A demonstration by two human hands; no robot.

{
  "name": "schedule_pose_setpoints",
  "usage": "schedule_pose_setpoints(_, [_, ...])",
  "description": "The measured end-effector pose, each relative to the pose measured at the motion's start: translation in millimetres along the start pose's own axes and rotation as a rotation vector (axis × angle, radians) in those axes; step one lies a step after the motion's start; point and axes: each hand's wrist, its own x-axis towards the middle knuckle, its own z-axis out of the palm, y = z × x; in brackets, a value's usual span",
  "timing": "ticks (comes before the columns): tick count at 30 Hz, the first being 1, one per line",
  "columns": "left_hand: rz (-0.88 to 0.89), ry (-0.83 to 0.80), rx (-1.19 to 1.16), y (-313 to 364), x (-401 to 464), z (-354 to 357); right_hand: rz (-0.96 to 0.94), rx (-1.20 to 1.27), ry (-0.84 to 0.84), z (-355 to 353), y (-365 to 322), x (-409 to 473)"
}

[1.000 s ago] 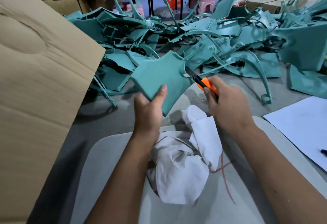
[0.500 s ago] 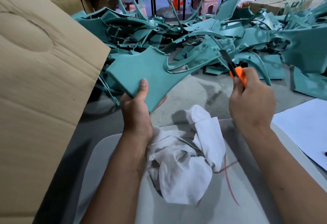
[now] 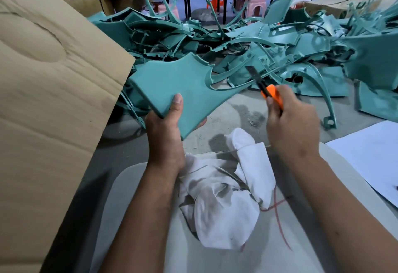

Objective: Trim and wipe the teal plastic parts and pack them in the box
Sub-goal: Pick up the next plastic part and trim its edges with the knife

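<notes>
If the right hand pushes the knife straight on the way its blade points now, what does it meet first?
Probably the thin curved arm of the held teal plastic panel. The right hand aims the orange utility knife up and left, with its dark tip at that arm. Depth is unclear; it may instead pass into the pile of teal plastic parts behind.

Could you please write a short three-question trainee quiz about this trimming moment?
1. True or false: the left hand grips the teal plastic part by its lower corner.
2. Which tool does the right hand hold? A) scissors B) orange utility knife C) pliers
3. What lies on the grey board between the forearms?

Key: 1 true; 2 B; 3 a crumpled white cloth.
</notes>
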Motion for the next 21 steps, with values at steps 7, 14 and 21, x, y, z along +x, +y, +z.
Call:
schedule_pose_setpoints(7, [0.196, -0.012, 0.329, -1.5, -2.5, -4.4, 0.155, -0.163, 0.116, -9.2, 15.5, 5.0])
schedule_pose_setpoints(14, [0.16, -0.022, 0.26, -6.2, -7.1, 3.9, -0.108, 0.051, -0.104, 4.9, -17.6, -11.5])
schedule_pose_setpoints(21, [0.114, -0.031, 0.153, -4.9, -6.3, 3.5, -0.12, 0.039, -0.112, 6.7, -23.2, -13.8])
